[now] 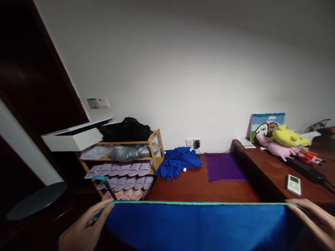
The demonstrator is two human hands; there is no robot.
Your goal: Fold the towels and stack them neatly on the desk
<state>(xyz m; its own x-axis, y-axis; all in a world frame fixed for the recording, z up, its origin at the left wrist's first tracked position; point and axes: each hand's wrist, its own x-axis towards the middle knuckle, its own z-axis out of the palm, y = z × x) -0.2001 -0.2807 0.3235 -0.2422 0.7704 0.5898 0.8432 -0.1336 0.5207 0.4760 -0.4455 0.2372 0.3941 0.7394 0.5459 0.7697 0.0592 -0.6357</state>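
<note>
A blue cloth with a green edge (196, 223) hangs stretched between my two hands at the bottom of the view. My left hand (85, 223) pinches its upper left corner, thumb and fingers pressed together. At the upper right corner my right hand (312, 216) grips the same edge. The cloth's lower part runs out of the picture. Beyond it, a crumpled heap of blue cloths (179, 161) with white tags lies on the red-brown wooden surface (204, 191). A purple cloth (225, 168) is spread flat to the right of the heap.
On the left stands a wooden shoe rack (154, 150) with rows of slippers (125, 169), a black bag (127, 129) and an open white box (75, 137) on top. A raised ledge at the right carries plush toys (282, 143), a picture (267, 125) and a white remote (293, 184).
</note>
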